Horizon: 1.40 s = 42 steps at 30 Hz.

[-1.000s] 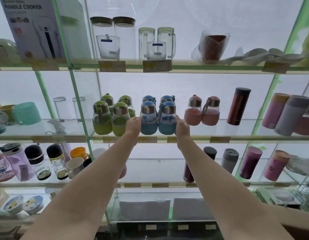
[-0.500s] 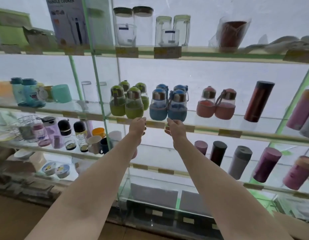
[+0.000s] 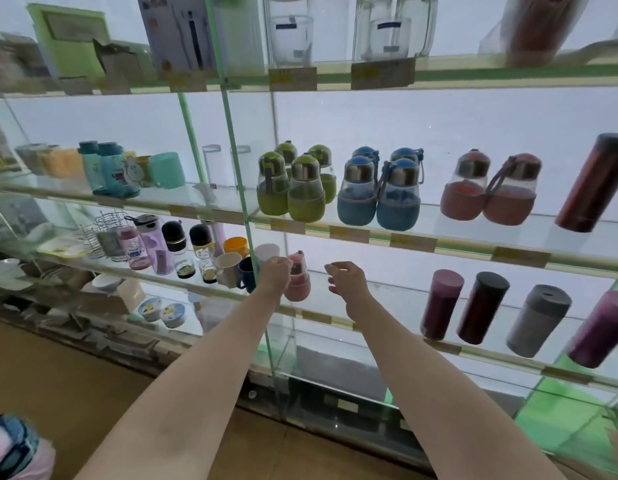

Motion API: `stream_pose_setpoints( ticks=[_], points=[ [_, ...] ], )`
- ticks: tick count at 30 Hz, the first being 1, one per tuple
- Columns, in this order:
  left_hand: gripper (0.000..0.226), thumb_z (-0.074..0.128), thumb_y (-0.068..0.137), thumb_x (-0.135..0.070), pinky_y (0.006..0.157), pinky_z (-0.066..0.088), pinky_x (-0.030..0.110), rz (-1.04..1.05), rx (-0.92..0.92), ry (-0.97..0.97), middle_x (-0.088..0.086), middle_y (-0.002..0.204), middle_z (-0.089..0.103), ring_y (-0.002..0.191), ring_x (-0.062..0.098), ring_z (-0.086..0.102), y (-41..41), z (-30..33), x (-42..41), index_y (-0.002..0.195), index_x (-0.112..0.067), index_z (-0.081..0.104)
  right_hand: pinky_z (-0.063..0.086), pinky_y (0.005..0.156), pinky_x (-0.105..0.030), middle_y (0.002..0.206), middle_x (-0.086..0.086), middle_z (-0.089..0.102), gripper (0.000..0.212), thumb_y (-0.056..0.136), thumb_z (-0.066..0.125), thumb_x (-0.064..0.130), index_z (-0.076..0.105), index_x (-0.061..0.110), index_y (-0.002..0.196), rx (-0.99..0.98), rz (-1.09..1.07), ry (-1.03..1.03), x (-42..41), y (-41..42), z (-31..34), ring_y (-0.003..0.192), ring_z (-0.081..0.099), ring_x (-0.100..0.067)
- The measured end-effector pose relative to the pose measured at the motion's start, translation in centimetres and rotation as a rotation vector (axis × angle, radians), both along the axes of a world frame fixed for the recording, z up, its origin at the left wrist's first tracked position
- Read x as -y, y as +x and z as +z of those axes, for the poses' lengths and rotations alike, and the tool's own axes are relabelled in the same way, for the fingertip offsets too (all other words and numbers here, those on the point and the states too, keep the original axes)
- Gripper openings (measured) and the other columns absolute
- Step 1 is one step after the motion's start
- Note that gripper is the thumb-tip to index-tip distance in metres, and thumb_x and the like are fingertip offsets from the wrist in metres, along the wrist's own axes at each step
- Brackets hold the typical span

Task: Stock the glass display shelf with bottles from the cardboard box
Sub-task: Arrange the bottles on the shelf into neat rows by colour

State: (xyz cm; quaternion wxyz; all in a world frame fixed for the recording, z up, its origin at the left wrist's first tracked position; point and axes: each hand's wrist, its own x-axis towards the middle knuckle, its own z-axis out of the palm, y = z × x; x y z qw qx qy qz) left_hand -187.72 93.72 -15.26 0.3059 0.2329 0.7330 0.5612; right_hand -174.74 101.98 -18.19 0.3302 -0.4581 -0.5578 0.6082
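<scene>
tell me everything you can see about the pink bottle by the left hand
The pink bottle is small and rounded, with a pale pink sleeve, seemingly soft, round its lower body, a clear middle and a darker cap with a small dark tip on top. It stands upright on the lower glass shelf, just right of the green upright. The left hand covers its left side, fingers at the neck; whether they grip is unclear. The image is slightly blurred.

Glossy glass shelf [image 3: 421,216]; metal-collared bottles [image 3: 397,199]
</scene>
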Motion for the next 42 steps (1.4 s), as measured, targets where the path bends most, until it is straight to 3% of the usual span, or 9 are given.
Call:
stream_pose_setpoints(
  ticks=[3,8,15,22,27,31,33,37,42],
  points=[
    [0.029,0.047,0.100,-0.015,0.102,0.047,0.046,-0.013,-0.067,-0.062,0.024,0.130,0.057,0.124,0.041,0.054,-1.3,-1.5,-0.1,0.127,-0.006,0.054,0.054,0.099,-0.045,0.106,-0.003,0.067,0.016,0.094,0.066,0.024,0.065,0.016,0.108,0.051,0.008,0.009,-0.2,-1.6,-1.7,0.105,0.063,-0.026],
    [0.035,0.059,0.094,-0.010,0.077,0.046,0.023,-0.119,-0.226,-0.113,0.011,0.111,0.060,0.094,0.021,0.058,-4.3,-3.0,-1.8,0.128,-0.003,0.055,0.054,0.099,-0.046,0.109,-0.005,0.067,0.021,0.095,0.064,0.025,0.065,0.013,0.113,0.076,-0.027,0.010,-1.3,-4.5,-3.3,0.106,0.063,-0.026],
    [0.050,0.069,0.089,-0.012,0.098,0.050,0.039,-0.309,-0.337,-0.229,0.013,0.124,0.059,0.110,0.028,0.056,-8.9,-5.0,-5.9,0.135,-0.010,0.049,0.055,0.097,-0.042,0.102,-0.002,0.066,0.017,0.095,0.066,0.024,0.063,0.014,0.108,0.107,-0.095,-0.025,-3.7,-8.0,-4.7,0.101,0.063,-0.023],
    [0.067,0.072,0.083,-0.012,0.096,0.052,0.039,-0.440,-0.444,-0.301,0.013,0.130,0.054,0.115,0.031,0.055,-11.6,-7.0,-11.0,0.143,-0.014,0.041,0.053,0.100,-0.044,0.108,-0.003,0.064,0.021,0.094,0.068,0.025,0.062,0.013,0.110,0.148,-0.138,-0.053,-6.6,-9.8,-6.0,0.107,0.061,-0.024],
    [0.061,0.073,0.083,-0.017,0.083,0.047,0.031,-0.534,-0.558,-0.383,0.014,0.125,0.050,0.101,0.025,0.053,-12.2,-8.1,-13.9,0.136,-0.015,0.043,0.052,0.102,-0.044,0.113,-0.005,0.062,0.024,0.094,0.068,0.027,0.060,0.014,0.112,0.183,-0.147,-0.059,-7.5,-9.4,-6.3,0.110,0.060,-0.025],
    [0.062,0.079,0.078,-0.014,0.092,0.049,0.035,-0.514,-0.519,-0.380,0.013,0.122,0.054,0.106,0.028,0.056,-12.4,-8.8,-15.1,0.131,-0.012,0.048,0.054,0.098,-0.040,0.111,-0.004,0.062,0.032,0.094,0.068,0.029,0.059,0.012,0.120,0.252,-0.144,-0.035,-7.2,-8.0,-6.5,0.107,0.060,-0.024],
    [0.058,0.082,0.074,-0.017,0.082,0.048,0.033,-0.463,-0.596,-0.391,0.008,0.110,0.059,0.096,0.025,0.056,-12.1,-9.0,-15.0,0.124,-0.012,0.054,0.054,0.099,-0.040,0.113,-0.004,0.062,0.033,0.095,0.067,0.029,0.059,0.012,0.121,0.269,-0.160,-0.013,-7.1,-6.8,-6.3,0.108,0.060,-0.024],
    [0.052,0.085,0.068,-0.025,0.071,0.045,0.031,-0.423,-0.638,-0.316,0.002,0.095,0.060,0.086,0.023,0.057,-9.3,-8.5,-13.9,0.111,-0.017,0.058,0.053,0.099,-0.040,0.114,-0.004,0.062,0.032,0.095,0.066,0.029,0.059,0.012,0.122,0.287,-0.197,0.013,-7.1,-3.8,-5.5,0.109,0.060,-0.024],
    [0.056,0.087,0.062,-0.033,0.074,0.051,0.033,-0.494,-0.559,-0.208,0.000,0.093,0.065,0.089,0.023,0.062,-3.9,-7.7,-12.9,0.109,-0.019,0.060,0.053,0.099,-0.042,0.104,-0.002,0.062,0.030,0.094,0.068,0.028,0.062,0.011,0.117,0.270,-0.253,0.021,-7.0,1.4,-4.9,0.105,0.061,-0.024]
  ],
)
